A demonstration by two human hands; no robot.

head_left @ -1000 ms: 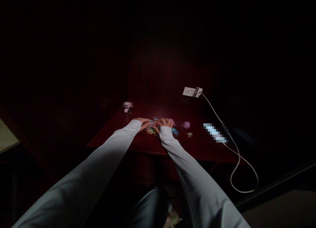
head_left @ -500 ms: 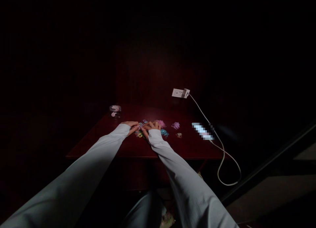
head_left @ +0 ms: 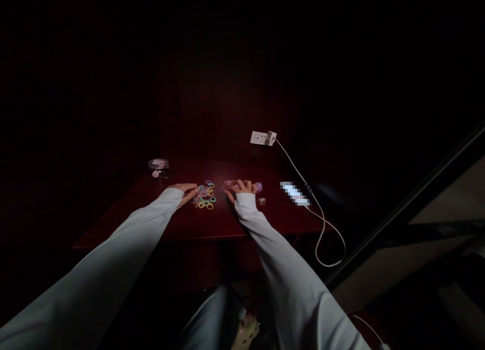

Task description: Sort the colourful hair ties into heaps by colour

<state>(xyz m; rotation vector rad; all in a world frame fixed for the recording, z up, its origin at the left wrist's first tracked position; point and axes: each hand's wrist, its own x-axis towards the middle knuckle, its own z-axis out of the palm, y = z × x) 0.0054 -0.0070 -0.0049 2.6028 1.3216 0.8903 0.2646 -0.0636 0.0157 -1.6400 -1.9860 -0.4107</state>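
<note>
My feed comes from one head-worn camera, facing twelve o'clock and pitched down. It sits behind and above the tabletop, far enough back that I see the left hand and right hand small. Sleeves enter at eight and five o'clock; the wall socket lies toward one.

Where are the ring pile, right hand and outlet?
Ring pile (head_left: 205, 193): head view, middle of the pile.
Right hand (head_left: 243, 187): head view, back of the hand.
Outlet (head_left: 258, 137): head view, faceplate.

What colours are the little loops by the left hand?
The loops are mixed: yellow, green, pink and purple, showing best in the head view.
</note>
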